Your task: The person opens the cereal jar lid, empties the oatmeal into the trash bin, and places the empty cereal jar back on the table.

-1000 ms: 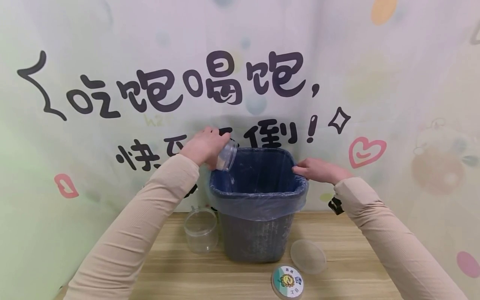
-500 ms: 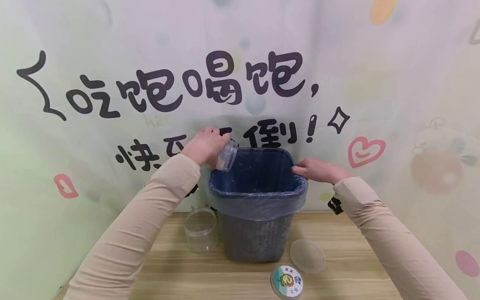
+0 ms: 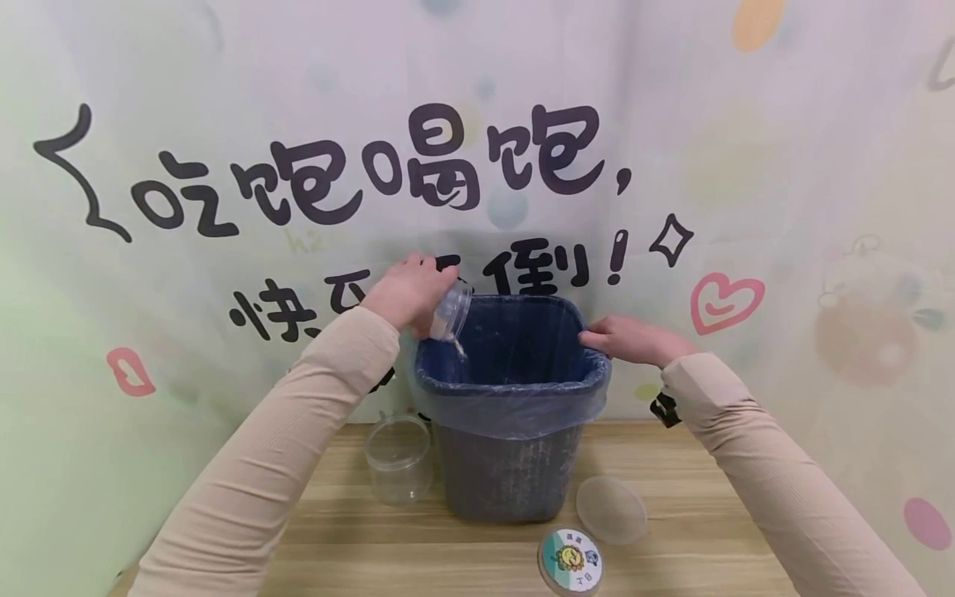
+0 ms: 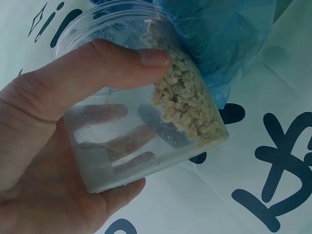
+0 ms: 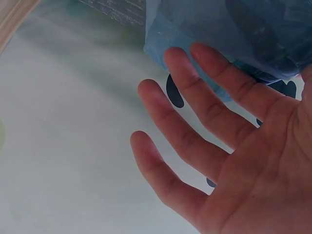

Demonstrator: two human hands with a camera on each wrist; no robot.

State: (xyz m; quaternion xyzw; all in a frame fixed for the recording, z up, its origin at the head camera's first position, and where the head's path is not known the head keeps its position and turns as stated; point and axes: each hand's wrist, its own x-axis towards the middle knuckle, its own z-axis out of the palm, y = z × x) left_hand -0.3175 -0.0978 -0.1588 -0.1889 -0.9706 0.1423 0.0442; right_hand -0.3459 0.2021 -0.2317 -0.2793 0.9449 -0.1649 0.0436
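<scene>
My left hand (image 3: 410,290) grips a clear plastic jar (image 3: 452,311), tipped over the left rim of a dark bin (image 3: 511,464). In the left wrist view, oat flakes (image 4: 187,100) lie banked along the lower side of the jar, and my thumb crosses its wall. A few flakes drop from its mouth into the bin. A translucent blue bag (image 3: 515,414) lines the bin and folds over its rim. My right hand (image 3: 634,338) holds the bin's right rim, thumb over the edge; its other fingers (image 5: 178,129) spread loosely outside, beside the bag.
Left of the bin, a second clear jar (image 3: 399,460) stands on the wooden table (image 3: 694,489). A translucent lid (image 3: 612,510) and a round printed lid (image 3: 570,561) lie in front, towards the right. A printed cloth backdrop (image 3: 298,75) hangs close behind the bin.
A small stream of oat flakes now shows at the jar's mouth, falling into the bin. Both hands and the bin keep nearly the same places.
</scene>
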